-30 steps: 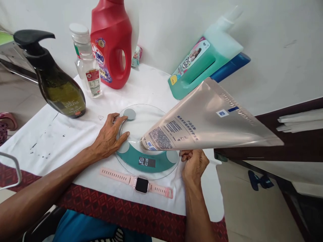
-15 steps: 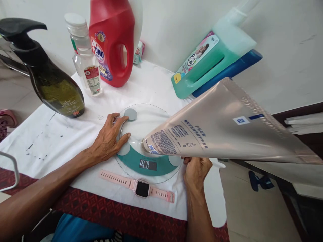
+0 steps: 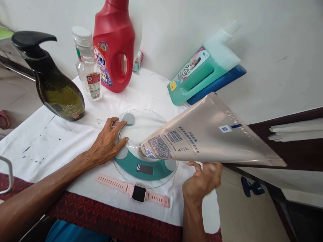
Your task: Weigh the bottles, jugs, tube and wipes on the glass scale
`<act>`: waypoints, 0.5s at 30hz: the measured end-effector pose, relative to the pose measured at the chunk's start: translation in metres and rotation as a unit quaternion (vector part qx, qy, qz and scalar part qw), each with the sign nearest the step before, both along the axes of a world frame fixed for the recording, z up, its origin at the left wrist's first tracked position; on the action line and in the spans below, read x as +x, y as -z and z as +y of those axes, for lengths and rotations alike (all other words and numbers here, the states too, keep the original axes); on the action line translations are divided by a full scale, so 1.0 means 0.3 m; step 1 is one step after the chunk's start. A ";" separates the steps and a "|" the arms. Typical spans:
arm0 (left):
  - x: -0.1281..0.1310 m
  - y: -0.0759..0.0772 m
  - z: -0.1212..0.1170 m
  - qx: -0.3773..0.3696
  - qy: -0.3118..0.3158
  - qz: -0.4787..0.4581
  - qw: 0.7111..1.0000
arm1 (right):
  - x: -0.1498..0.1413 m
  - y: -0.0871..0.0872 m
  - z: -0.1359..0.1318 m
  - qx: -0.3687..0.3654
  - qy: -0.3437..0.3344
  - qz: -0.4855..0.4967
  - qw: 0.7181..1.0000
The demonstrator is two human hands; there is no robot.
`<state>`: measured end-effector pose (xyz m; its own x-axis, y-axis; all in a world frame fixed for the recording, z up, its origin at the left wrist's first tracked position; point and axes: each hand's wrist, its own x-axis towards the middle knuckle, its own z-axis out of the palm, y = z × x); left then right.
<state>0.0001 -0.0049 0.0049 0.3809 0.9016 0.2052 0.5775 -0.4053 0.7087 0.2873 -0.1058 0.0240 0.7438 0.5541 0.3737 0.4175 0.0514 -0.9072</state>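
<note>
A round glass scale [image 3: 151, 126] with a teal band and a dark display lies on the white cloth. A large silver tube [image 3: 202, 137] stands cap-down on the glass and leans to the right, with no hand on it. My left hand [image 3: 108, 143] lies flat on the scale's left rim, thumb and forefinger spread along the edge. My right hand [image 3: 202, 183] hovers just off the scale's right edge, slightly blurred, one finger stretched toward the rim, the others loosely curled, holding nothing. A pink smartwatch [image 3: 138, 192] lies in front of the scale.
Behind the scale stand a dark pump bottle [image 3: 58, 90], a small clear bottle [image 3: 88, 74] and a red detergent jug [image 3: 114, 50]. A teal jug [image 3: 202, 72] lies against the wall on a blue one. The table's right edge drops to the floor.
My right hand has let go of the scale's right rim and drawn back to the right. The scale's display has gone dark. My left hand and the tube stay put.
</note>
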 end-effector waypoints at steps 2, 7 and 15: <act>0.001 0.003 -0.001 0.000 0.002 -0.002 1.000 | -0.082 -0.059 -0.020 0.080 -0.045 0.001 0.996; 0.004 0.010 -0.001 0.019 -0.005 -0.007 1.000 | -0.265 -0.122 -0.045 -0.012 -0.251 -0.017 0.968; 0.005 0.049 -0.003 0.056 -0.021 -0.026 0.998 | -0.269 -0.171 0.027 -0.108 -0.157 -0.125 0.974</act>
